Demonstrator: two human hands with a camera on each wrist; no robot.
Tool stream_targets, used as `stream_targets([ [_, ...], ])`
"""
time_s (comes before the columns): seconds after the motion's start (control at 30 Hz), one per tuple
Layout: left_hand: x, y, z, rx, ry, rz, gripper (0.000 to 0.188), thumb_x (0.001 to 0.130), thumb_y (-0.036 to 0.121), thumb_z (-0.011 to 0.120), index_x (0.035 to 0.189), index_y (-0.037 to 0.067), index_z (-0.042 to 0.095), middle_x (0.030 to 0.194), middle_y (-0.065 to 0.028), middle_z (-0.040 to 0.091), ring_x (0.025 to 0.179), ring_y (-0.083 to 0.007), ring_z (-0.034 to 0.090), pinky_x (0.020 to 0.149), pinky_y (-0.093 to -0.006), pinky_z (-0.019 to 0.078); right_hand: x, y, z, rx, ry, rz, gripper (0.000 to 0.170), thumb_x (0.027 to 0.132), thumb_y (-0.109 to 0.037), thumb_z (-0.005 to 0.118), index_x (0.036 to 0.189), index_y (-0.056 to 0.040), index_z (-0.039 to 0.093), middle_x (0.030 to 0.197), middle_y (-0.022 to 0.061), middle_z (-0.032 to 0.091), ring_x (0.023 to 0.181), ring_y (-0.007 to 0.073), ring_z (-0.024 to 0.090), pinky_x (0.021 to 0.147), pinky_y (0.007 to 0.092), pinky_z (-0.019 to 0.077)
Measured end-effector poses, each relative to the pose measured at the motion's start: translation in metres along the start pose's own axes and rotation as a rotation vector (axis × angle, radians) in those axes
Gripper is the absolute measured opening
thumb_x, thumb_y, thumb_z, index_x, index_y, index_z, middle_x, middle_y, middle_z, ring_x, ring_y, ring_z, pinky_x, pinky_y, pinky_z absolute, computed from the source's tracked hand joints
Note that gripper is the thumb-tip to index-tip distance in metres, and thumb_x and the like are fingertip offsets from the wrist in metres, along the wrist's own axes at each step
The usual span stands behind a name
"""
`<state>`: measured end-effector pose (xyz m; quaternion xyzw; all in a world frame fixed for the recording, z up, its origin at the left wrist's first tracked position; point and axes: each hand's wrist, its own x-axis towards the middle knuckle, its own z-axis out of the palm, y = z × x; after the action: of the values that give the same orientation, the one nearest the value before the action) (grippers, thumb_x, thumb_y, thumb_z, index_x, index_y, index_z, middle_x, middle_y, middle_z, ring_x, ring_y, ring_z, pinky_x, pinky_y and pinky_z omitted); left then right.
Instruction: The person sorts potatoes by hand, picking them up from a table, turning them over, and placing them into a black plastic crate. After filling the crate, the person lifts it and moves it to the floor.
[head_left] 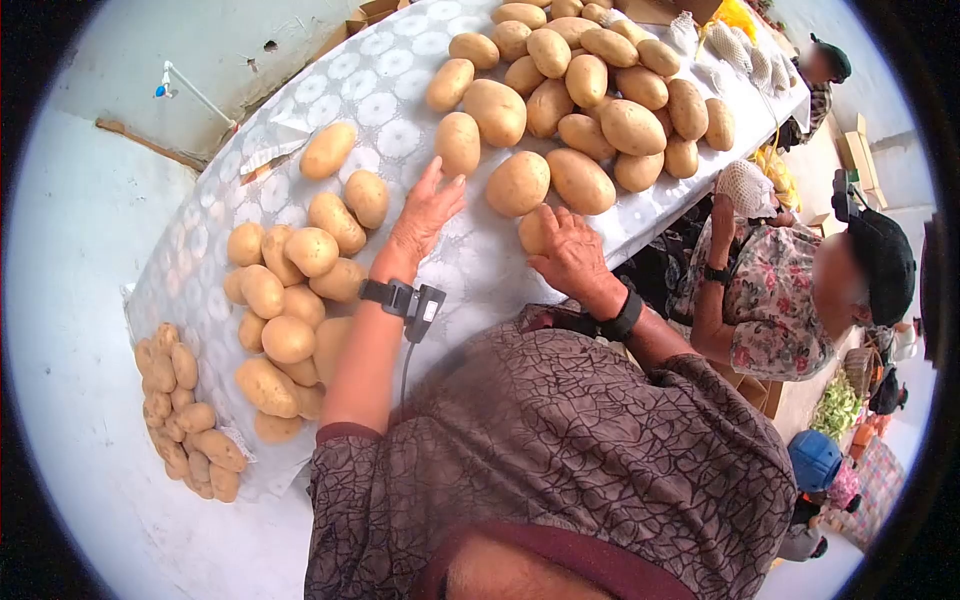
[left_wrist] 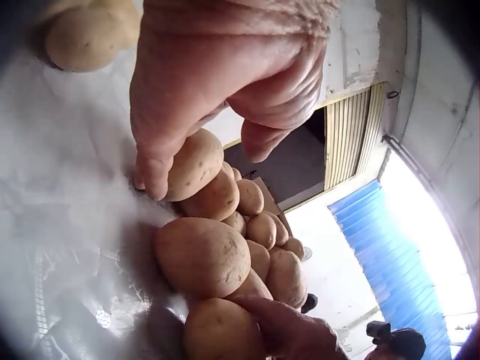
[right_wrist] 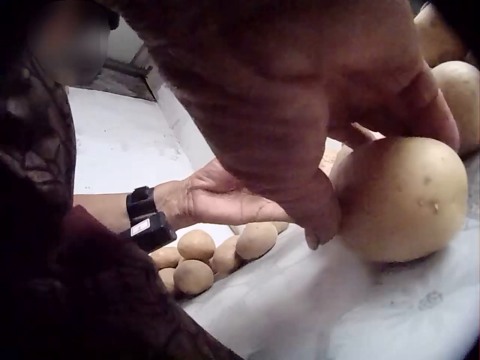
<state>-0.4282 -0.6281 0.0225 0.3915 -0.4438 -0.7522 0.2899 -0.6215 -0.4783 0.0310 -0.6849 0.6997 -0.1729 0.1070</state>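
Note:
In the head view, my left hand [head_left: 428,215] reaches to the near side of an upright-lying potato [head_left: 458,144]. The left wrist view has the fingers of my left hand [left_wrist: 225,82] spread beside that potato [left_wrist: 196,166], thumb held off it; whether the fingertips touch it, I cannot tell. My right hand [head_left: 575,258] grips a smaller potato [head_left: 533,230] at the pile's near edge. From the right wrist, my right hand [right_wrist: 300,97] has its thumb on one side of this potato [right_wrist: 405,199] and fingers over the far side.
A large potato pile [head_left: 585,85] covers the far part of the patterned tablecloth [head_left: 385,85]. Another group of potatoes [head_left: 290,340] lies left of my left arm, with smaller potatoes [head_left: 185,410] beyond. A seated person [head_left: 775,300] holds a netted bundle [head_left: 745,188] at the right.

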Motion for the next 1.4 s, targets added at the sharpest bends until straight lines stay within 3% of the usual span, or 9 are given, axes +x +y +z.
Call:
stream_targets([
  [0.3, 0.008, -0.009, 0.0, 0.238, 0.006, -0.069, 0.089, 0.089, 0.026, 0.067, 0.149, -0.003, 0.009, 0.154, -0.0208, 0.017, 0.133, -0.0258, 0.034, 0.106, -0.0419, 0.0366, 0.001, 0.001, 0.002, 0.005, -0.05, 0.057, 0.071, 0.065, -0.022, 0.076, 0.124, 0.0004, 0.044, 0.103, 0.021, 0.056, 0.096, 0.0389, 0.057, 0.081, 0.0465, 0.0473],
  [0.37, 0.013, -0.022, -0.005, 0.342, 0.09, 0.058, 0.088, 0.085, 0.032, 0.07, 0.146, -0.007, 0.02, 0.132, -0.0215, 0.047, 0.117, -0.0233, 0.05, 0.096, -0.0337, 0.0438, 0.001, 0.005, 0.006, 0.02, -0.016, 0.027, 0.064, 0.067, -0.019, 0.073, 0.121, 0.001, 0.044, 0.097, 0.0218, 0.057, 0.093, 0.0397, 0.057, 0.078, 0.0472, 0.0474],
  [0.57, -0.003, -0.014, -0.006, 0.392, 0.085, -0.009, 0.082, 0.085, 0.032, 0.069, 0.144, -0.008, 0.027, 0.128, -0.0207, 0.052, 0.115, -0.0246, 0.053, 0.094, -0.0337, 0.0447, 0.005, 0.007, 0.008, 0.043, 0.085, -0.018, 0.05, 0.067, -0.023, 0.07, 0.107, -0.0001, 0.048, 0.084, 0.0218, 0.06, 0.082, 0.0404, 0.059, 0.073, 0.0475, 0.0479],
  [0.63, -0.009, -0.014, -0.011, 0.386, 0.077, -0.019, 0.079, 0.085, 0.031, 0.069, 0.142, -0.008, 0.031, 0.126, -0.0203, 0.053, 0.113, -0.0242, 0.054, 0.094, -0.0336, 0.0453, 0.007, 0.009, 0.009, 0.043, -0.037, 0.084, 0.066, 0.065, -0.025, 0.071, 0.121, 0.0016, 0.048, 0.093, 0.0228, 0.064, 0.09, 0.0409, 0.061, 0.078, 0.0472, 0.0494],
  [0.77, -0.035, -0.014, -0.011, 0.367, 0.08, -0.059, 0.068, 0.087, 0.03, 0.069, 0.135, -0.009, 0.042, 0.121, -0.0185, 0.056, 0.109, -0.0213, 0.056, 0.09, -0.0316, 0.0471, 0.007, 0.007, -0.009, 0.11, -0.18, 0.196, 0.058, 0.066, -0.026, 0.072, 0.114, 0.0023, 0.055, 0.086, 0.0198, 0.065, 0.084, 0.0356, 0.065, 0.073, 0.0434, 0.0514],
  [0.87, -0.056, -0.026, -0.012, 0.236, 0.005, -0.048, 0.058, 0.09, 0.025, 0.066, 0.132, -0.009, 0.045, 0.12, -0.0168, 0.056, 0.104, -0.0194, 0.057, 0.089, -0.0311, 0.0484, 0.008, 0.005, -0.035, 0.664, -0.313, 0.306, 0.048, 0.073, -0.031, 0.07, 0.104, 0.0042, 0.063, 0.085, 0.0112, 0.065, 0.079, 0.0181, 0.064, 0.069, 0.0321, 0.0509],
  [1.13, -0.111, -0.023, 0.003, 0.066, -0.009, -0.182, 0.051, 0.095, 0.021, 0.06, 0.132, -0.009, 0.043, 0.125, -0.0157, 0.053, 0.116, -0.0259, 0.054, 0.099, -0.0393, 0.0463, 0.018, 0.011, -0.045, 1.721, -0.5, 0.297, 0.055, 0.096, -0.043, 0.045, 0.116, 0.0072, 0.053, 0.1, 0.0208, 0.066, 0.084, 0.0296, 0.068, 0.069, 0.0365, 0.0575],
  [1.27, -0.124, -0.017, 0.009, 0.027, -0.002, -0.172, 0.047, 0.096, 0.02, 0.057, 0.132, -0.007, 0.044, 0.125, -0.0159, 0.054, 0.116, -0.0258, 0.055, 0.1, -0.0393, 0.046, 0.02, 0.009, -0.04, 1.98, -0.59, 0.303, 0.06, 0.097, -0.048, 0.042, 0.12, 0.0062, 0.049, 0.094, 0.0276, 0.065, 0.075, 0.0322, 0.069, 0.057, 0.0341, 0.0585],
  [1.4, -0.128, 0.005, 0.026, 0.077, -0.127, -0.102, 0.046, 0.097, 0.02, 0.054, 0.134, -0.005, 0.042, 0.127, -0.0164, 0.055, 0.118, -0.0256, 0.055, 0.101, -0.0398, 0.0449, 0.018, 0.004, -0.045, 1.947, -0.636, 0.17, 0.058, 0.096, -0.05, 0.042, 0.121, 0.0013, 0.05, 0.098, 0.023, 0.066, 0.08, 0.03, 0.069, 0.058, 0.0329, 0.058],
])
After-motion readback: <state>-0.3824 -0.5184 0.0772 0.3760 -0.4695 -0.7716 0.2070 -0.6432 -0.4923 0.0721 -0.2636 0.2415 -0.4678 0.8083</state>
